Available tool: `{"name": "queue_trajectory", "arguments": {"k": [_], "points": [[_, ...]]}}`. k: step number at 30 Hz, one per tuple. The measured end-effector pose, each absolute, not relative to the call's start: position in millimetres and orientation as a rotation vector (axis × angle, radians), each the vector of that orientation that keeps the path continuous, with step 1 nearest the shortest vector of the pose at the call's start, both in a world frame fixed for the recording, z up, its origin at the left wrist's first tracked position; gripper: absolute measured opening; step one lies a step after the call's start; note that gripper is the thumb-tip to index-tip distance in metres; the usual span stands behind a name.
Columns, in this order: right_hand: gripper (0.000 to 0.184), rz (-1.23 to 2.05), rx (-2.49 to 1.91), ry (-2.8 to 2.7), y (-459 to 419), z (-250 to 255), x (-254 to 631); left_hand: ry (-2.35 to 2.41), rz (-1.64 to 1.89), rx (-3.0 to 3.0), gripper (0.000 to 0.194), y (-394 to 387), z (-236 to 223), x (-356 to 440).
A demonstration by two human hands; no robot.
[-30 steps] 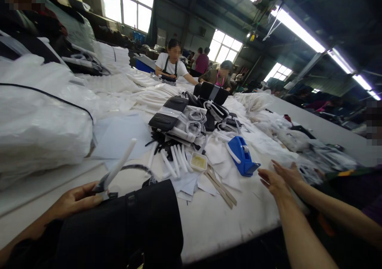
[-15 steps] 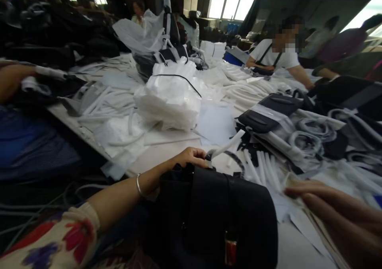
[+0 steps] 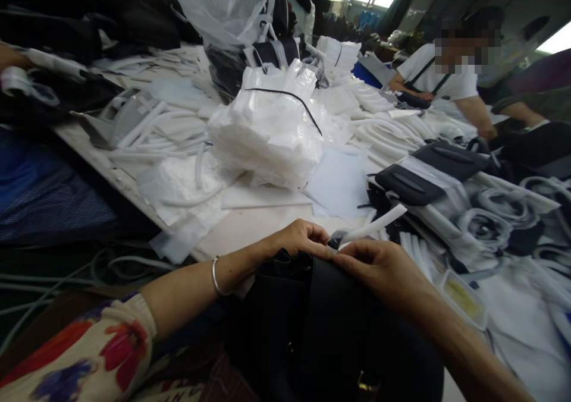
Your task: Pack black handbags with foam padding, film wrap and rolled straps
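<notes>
A black bag (image 3: 339, 330) with a flap and a gold-coloured clasp stands upright close in front of me. A white foam strip (image 3: 379, 220) sticks up to the right from its top handle. My left hand (image 3: 307, 238) pinches the base of that handle, at the left end of the strip. Fingertip to fingertip with it, my right hand (image 3: 375, 265) is closed in a pinch at the same spot. Whatever lies between the right fingertips is too small to make out. Both hands partly cover the handle.
A shallow white container (image 3: 464, 301) with yellowish contents lies right of my right forearm. Beyond the bag sits a strapped bundle of white plastic (image 3: 272, 128). Dark bags (image 3: 428, 170) and coiled grey straps (image 3: 484, 226) lie to the right. A person (image 3: 455, 87) works across the table.
My right hand has come left from beside the white container to the bag's handle, meeting my left hand. The left hand has kept its hold. The view has shifted slightly.
</notes>
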State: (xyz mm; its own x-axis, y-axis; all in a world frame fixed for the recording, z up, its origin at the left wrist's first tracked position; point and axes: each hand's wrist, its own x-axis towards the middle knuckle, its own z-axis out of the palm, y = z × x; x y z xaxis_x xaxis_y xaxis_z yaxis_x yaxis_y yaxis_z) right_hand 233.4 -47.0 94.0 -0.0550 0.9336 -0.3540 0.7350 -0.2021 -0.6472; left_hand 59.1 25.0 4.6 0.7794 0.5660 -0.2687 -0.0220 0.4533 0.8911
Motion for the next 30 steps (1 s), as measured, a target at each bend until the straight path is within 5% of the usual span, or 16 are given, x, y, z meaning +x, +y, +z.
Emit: {"name": "queue_trajectory", "arguments": {"k": [24, 30], "points": [[0.021, 1.167, -1.928, -1.695, -44, 82, 246, 0.521, 0.48, 1.059, 0.035, 22, 2, 56], [0.031, 1.089, -2.056, -1.587, -41, 84, 240, 0.501, 0.513, 0.982, 0.034, 17, 4, 57]]}}
